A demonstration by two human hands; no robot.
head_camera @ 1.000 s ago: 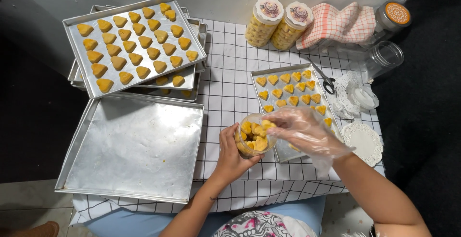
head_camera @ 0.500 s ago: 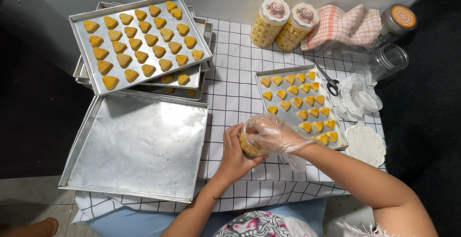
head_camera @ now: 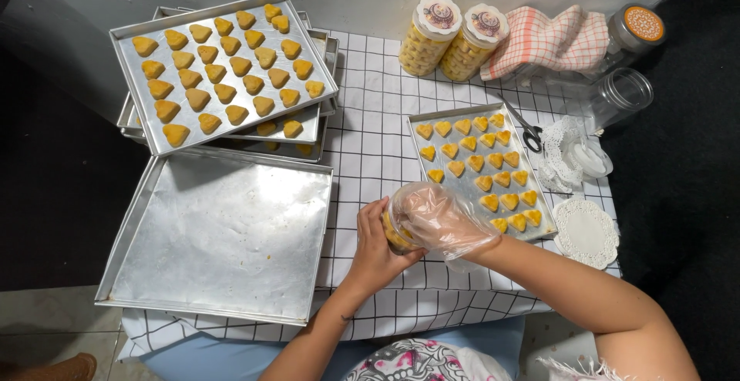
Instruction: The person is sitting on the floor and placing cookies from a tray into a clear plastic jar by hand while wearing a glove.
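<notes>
The left hand (head_camera: 378,250) wraps around a small clear jar (head_camera: 397,230) of yellow cookies, its grip closed on the jar's side; the right hand (head_camera: 439,219), in a loose clear plastic glove, sits over the jar's mouth, and I cannot tell if its grip is shut on a cookie or just resting there, because the glove hides the fingers; the jar stands on the counter (head_camera: 370,150) just beside the small tray (head_camera: 543,223) of heart-shaped cookies; I think the jar could tip if the left hand lets go while the right one pushes down; a cookie could crack if it is pressed in too hard; the baggy glove could catch on the jar's rim; the small tray's near corner is close to the right arm, so a bump might knock cookies off; the counter has a white cloth with thin black squares; an empty big tray (head_camera: 216,234) lies at the left; a stack of trays (head_camera: 223,72) with more cookies is behind it; two full jars (head_camera: 455,38), a red checked towel (head_camera: 547,42), empty jars (head_camera: 620,96), scissors (head_camera: 528,130) and paper doilies (head_camera: 586,230) sit at the back and right; the wall is pale; the floor around looks dark.
</notes>
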